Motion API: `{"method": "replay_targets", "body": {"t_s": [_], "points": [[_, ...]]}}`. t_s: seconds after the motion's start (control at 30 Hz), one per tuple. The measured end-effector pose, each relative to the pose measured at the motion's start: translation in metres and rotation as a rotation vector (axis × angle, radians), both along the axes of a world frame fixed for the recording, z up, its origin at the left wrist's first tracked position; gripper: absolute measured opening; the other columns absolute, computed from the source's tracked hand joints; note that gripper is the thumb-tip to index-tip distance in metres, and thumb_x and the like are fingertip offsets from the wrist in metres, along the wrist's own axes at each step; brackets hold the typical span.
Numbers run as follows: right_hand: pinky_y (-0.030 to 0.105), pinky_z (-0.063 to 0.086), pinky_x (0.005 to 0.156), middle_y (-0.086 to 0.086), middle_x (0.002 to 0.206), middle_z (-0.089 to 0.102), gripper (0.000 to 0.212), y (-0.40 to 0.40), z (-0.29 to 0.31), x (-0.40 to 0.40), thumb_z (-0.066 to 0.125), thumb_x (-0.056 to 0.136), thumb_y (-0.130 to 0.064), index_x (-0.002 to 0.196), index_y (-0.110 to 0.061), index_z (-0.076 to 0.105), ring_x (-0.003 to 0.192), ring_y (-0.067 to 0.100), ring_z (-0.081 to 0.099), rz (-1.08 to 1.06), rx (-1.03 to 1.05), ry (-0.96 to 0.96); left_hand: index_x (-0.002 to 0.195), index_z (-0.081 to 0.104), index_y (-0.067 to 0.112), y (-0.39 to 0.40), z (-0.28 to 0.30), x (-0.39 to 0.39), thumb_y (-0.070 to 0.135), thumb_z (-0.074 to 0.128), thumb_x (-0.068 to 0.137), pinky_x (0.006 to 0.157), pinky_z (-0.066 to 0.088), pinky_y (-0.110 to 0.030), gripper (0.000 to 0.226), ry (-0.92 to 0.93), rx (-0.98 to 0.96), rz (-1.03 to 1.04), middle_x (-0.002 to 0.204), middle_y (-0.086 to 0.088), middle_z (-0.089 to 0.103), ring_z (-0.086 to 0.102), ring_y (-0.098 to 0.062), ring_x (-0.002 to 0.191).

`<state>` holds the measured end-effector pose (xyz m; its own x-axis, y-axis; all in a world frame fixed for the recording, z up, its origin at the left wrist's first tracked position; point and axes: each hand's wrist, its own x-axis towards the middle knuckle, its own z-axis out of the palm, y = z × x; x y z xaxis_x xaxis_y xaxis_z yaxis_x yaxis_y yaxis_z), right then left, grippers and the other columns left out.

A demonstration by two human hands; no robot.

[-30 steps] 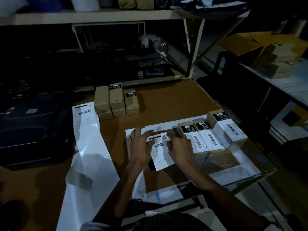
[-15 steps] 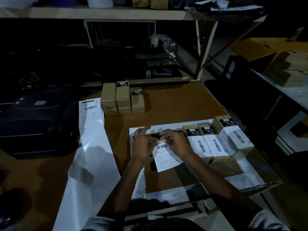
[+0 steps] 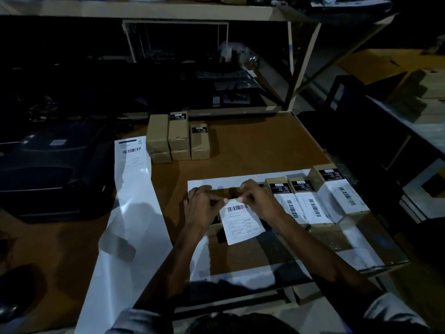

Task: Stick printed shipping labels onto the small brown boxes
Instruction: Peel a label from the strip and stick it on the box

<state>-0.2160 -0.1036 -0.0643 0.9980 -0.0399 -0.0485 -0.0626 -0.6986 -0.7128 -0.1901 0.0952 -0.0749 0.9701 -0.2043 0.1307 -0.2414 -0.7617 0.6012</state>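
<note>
A white shipping label (image 3: 242, 222) with a barcode lies over a small brown box (image 3: 215, 224) that is mostly hidden under it and my hands. My left hand (image 3: 201, 207) pinches the label's top left corner. My right hand (image 3: 258, 201) pinches its top right edge. Right of them stand three labelled brown boxes (image 3: 313, 203) side by side, white labels on top. At the back of the table stands a group of plain brown boxes (image 3: 178, 141) without white labels.
A long strip of label backing (image 3: 131, 213) with one printed label at its top runs down the left. A dark printer (image 3: 48, 169) sits at far left. White backing sheets (image 3: 240, 271) lie under my arms. The table edge (image 3: 310, 138) drops off on the right.
Both hands have drawn closer together at the label's top edge, and the label has shifted slightly. The camera has tilted a little, so the scene sits lower and further right.
</note>
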Motion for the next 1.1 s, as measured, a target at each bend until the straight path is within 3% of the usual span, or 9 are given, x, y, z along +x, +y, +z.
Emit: {"method": "replay_targets", "body": {"t_s": [0.13,0.23,0.33,0.53,0.63,0.73,0.8,0.9,1.1], "points": [[0.042,0.052,0.093,0.0,0.101,0.074,0.018,0.011,-0.003,0.001,0.067,0.093,-0.019,0.103,-0.031,0.076,0.097,0.019,0.066,0.034,-0.397,-0.087,0.096,0.081,0.028,0.004,-0.016,0.005,0.053,0.059,0.086,0.094,0.05,-0.051,0.034,-0.002,-0.149,-0.071,0.126,-0.006,0.067,0.058,-0.026,0.119],[0.047,0.033,0.105,0.004,0.114,0.069,0.024,0.04,-0.003,0.002,0.06,0.097,-0.016,0.11,-0.029,0.075,0.119,0.026,0.051,0.106,-0.558,-0.068,0.095,0.081,0.019,0.006,-0.017,0.008,0.032,0.066,0.091,0.1,0.046,-0.049,0.02,-0.007,-0.177,-0.122,0.116,-0.01,0.073,0.059,-0.026,0.122],[0.046,0.028,0.1,0.003,0.115,0.069,0.03,0.056,0.006,0.002,0.057,0.096,-0.013,0.117,-0.028,0.072,0.12,0.025,0.046,0.124,-0.697,-0.068,0.09,0.081,0.012,0.009,-0.015,0.008,0.017,0.069,0.092,0.104,0.044,-0.042,0.014,-0.053,-0.181,-0.186,0.106,-0.012,0.075,0.059,-0.028,0.125],[0.05,0.024,0.105,-0.002,0.122,0.067,0.026,0.019,0.021,-0.002,0.057,0.099,-0.026,0.118,-0.037,0.071,0.126,0.027,0.043,-0.022,-0.747,0.044,0.092,0.081,0.014,0.011,-0.015,0.007,0.026,0.069,0.093,0.108,0.039,-0.047,0.017,0.017,-0.219,-0.137,0.117,-0.013,0.072,0.05,-0.023,0.133],[0.053,0.023,0.105,-0.003,0.125,0.064,0.021,0.036,0.02,0.0,0.064,0.094,-0.02,0.107,-0.031,0.075,0.128,0.028,0.039,-0.008,-0.647,0.016,0.094,0.081,0.011,0.01,-0.013,0.005,0.021,0.07,0.092,0.109,0.038,-0.041,0.015,0.001,-0.239,-0.116,0.123,-0.017,0.068,0.053,-0.026,0.13],[0.049,0.024,0.101,-0.003,0.127,0.062,0.016,0.062,0.017,-0.001,0.062,0.097,-0.025,0.105,-0.028,0.076,0.129,0.026,0.037,0.053,-0.547,0.011,0.093,0.081,0.012,0.01,-0.02,0.009,0.017,0.069,0.091,0.108,0.039,-0.049,0.013,-0.004,-0.25,-0.137,0.116,-0.014,0.072,0.055,-0.027,0.127],[0.049,0.023,0.098,-0.004,0.127,0.061,0.018,0.057,0.017,-0.001,0.061,0.097,-0.032,0.108,-0.034,0.075,0.126,0.026,0.037,0.052,-0.609,-0.003,0.089,0.081,0.014,0.011,-0.025,0.012,0.025,0.066,0.093,0.107,0.039,-0.052,0.019,0.003,-0.227,-0.147,0.111,-0.011,0.074,0.054,-0.026,0.129],[0.052,0.024,0.102,-0.002,0.128,0.061,0.022,0.028,0.021,-0.002,0.056,0.098,-0.037,0.114,-0.04,0.071,0.128,0.028,0.039,-0.031,-0.704,0.077,0.088,0.081,0.01,0.007,-0.027,0.014,0.034,0.061,0.097,0.114,0.03,-0.049,0.032,0.018,-0.107,-0.111,0.134,-0.012,0.062,0.044,-0.027,0.136],[0.053,0.028,0.106,0.004,0.127,0.059,0.03,0.018,0.025,0.0,0.051,0.1,-0.033,0.126,-0.03,0.066,0.13,0.031,0.038,-0.081,-0.913,0.151,0.088,0.079,0.011,0.006,-0.032,0.018,0.041,0.054,0.099,0.118,0.022,-0.043,0.041,0.014,0.003,-0.092,0.138,-0.01,0.059,0.037,-0.022,0.141]]}}
